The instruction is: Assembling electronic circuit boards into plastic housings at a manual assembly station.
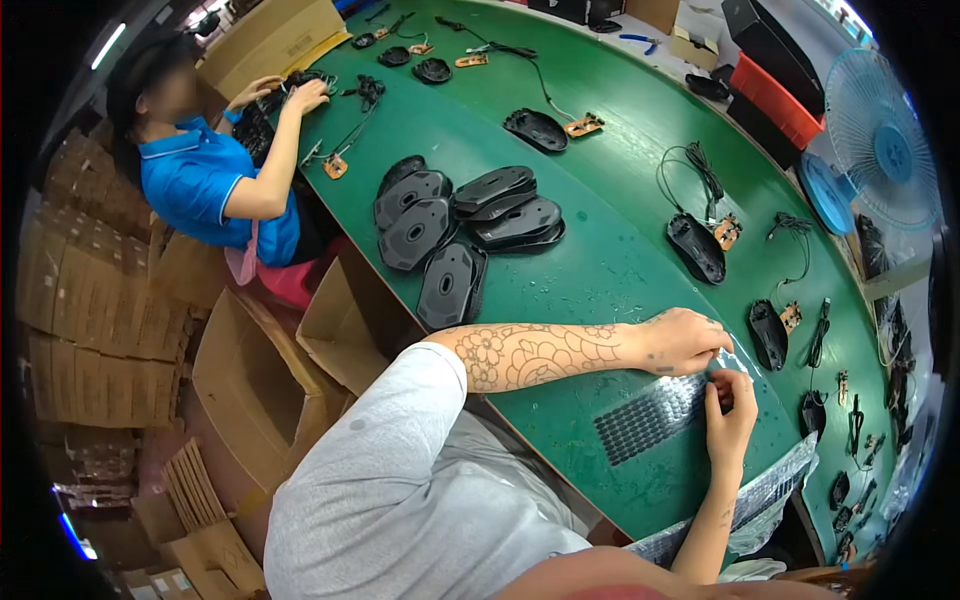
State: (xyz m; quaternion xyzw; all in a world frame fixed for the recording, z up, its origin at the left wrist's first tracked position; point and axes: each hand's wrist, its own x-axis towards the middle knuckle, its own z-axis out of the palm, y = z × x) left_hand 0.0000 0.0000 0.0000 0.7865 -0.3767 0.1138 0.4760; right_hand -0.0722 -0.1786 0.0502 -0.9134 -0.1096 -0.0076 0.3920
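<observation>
The dark sheet of small oval pads (640,428) lies on the green counter (605,285), and both hands meet about its 2 o'clock corner. The step in hand looks like picking at that corner, perhaps to free a pad or lift film; the next move would call for a fine pinch on one edge while the other hand steadies the sheet. The left hand (685,342), at 1 o'clock from the sheet, curls its fingers; whether its grip pinches anything, I cannot tell. The right hand (738,408), at 3 o'clock, bends thumb and forefinger toward each other, but what lies in that grip is too small to make out. Glare washes out the pads nearest the hands, and the right forearm (712,525) hides part of the clear plastic wrap (775,500) at 4 o'clock
</observation>
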